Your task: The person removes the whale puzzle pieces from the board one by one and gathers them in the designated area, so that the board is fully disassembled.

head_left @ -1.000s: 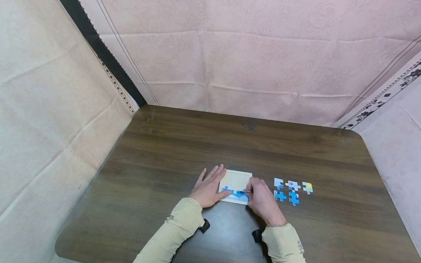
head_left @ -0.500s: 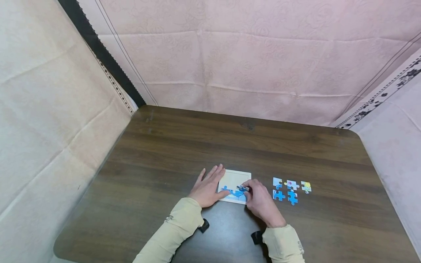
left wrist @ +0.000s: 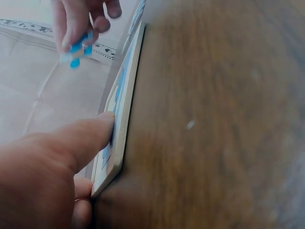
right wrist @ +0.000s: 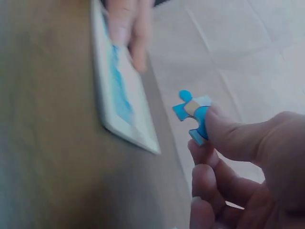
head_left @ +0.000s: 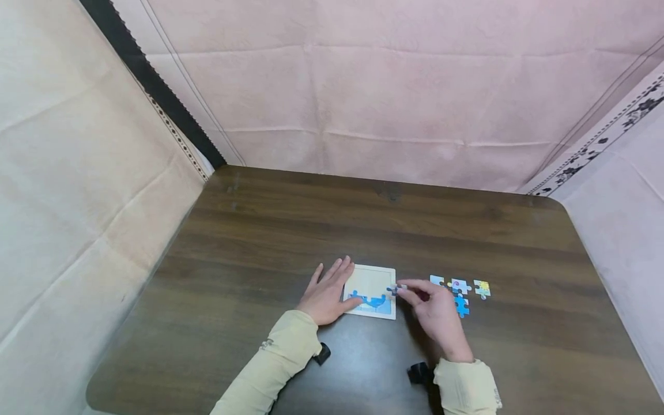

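My left hand [head_left: 324, 295] lies with its fingers straight across the left side of a white-framed puzzle tray [head_left: 392, 271], thumb over the lower edge. Blue pieces fill the tray's lower part; its upper part shows bare pale board. My right hand [head_left: 438, 311] pinches one blue jigsaw piece [right wrist: 193, 110] between thumb and fingers, at the tray's right edge. The right wrist view shows the piece has a tan and a white patch. In the left wrist view it is held up above the tray, the left thumb [left wrist: 93, 136] resting on the tray's surface.
Loose jigsaw pieces lie right of the tray: a yellow one [head_left: 482, 289], a pale one with colour marks [head_left: 459, 286], a blue one [head_left: 461, 305], and another [head_left: 437, 280] partly behind the right hand. Brown wooden table [head_left: 290, 230]; cloth [head_left: 363, 104] hangs behind it.
My right hand has lifted the jigsaw piece from the tray's blue lower area and moved right and slightly up with it, now overlapping some loose pieces. The left hand has stayed put.
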Action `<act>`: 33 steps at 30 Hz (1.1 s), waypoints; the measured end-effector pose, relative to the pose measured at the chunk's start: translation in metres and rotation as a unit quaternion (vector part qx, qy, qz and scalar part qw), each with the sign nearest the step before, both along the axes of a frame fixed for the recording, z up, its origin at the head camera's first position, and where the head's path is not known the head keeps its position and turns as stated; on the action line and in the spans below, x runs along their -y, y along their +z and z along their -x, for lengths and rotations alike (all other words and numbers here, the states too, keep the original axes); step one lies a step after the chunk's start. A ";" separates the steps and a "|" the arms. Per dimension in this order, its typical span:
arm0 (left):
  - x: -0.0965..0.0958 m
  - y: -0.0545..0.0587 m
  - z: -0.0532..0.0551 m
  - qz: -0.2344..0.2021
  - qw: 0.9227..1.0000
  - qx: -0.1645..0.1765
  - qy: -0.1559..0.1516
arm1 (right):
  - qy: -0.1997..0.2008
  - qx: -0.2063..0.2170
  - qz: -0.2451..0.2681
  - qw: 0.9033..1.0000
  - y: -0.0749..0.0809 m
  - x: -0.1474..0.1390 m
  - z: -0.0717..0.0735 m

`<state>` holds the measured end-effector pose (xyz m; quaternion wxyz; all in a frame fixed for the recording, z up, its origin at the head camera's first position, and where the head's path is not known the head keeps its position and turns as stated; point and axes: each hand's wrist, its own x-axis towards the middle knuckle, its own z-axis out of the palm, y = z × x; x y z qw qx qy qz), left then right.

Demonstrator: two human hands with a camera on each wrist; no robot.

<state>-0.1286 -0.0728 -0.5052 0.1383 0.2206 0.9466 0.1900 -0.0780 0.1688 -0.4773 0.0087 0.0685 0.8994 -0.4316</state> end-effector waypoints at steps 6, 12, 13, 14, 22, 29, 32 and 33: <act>0.001 0.000 0.002 -0.009 1.000 -0.001 0.001 | -0.023 -0.027 -0.022 0.999 0.015 -0.036 -0.007; 0.000 0.000 0.003 -0.005 1.000 -0.004 0.001 | -0.099 -0.006 -0.043 0.994 0.026 -0.080 -0.021; 0.000 0.000 0.003 -0.005 1.000 -0.005 0.000 | -0.112 -0.001 -0.051 0.992 0.027 -0.087 -0.023; 0.000 0.000 0.003 -0.005 1.000 -0.005 0.000 | -0.123 0.004 -0.059 0.991 0.026 -0.095 -0.024; -0.001 0.002 0.004 -0.002 1.000 -0.003 0.000 | -0.190 0.065 -0.084 0.976 0.009 -0.130 -0.036; 0.000 0.000 0.003 -0.002 1.000 -0.003 0.002 | -0.204 0.092 -0.091 0.970 -0.003 -0.132 -0.036; 0.000 0.000 0.001 -0.004 1.000 -0.001 0.002 | -0.209 0.102 -0.104 0.967 -0.006 -0.130 -0.033; 0.000 0.000 0.001 -0.005 1.000 -0.001 0.002 | -0.212 0.102 -0.109 0.966 -0.007 -0.129 -0.033</act>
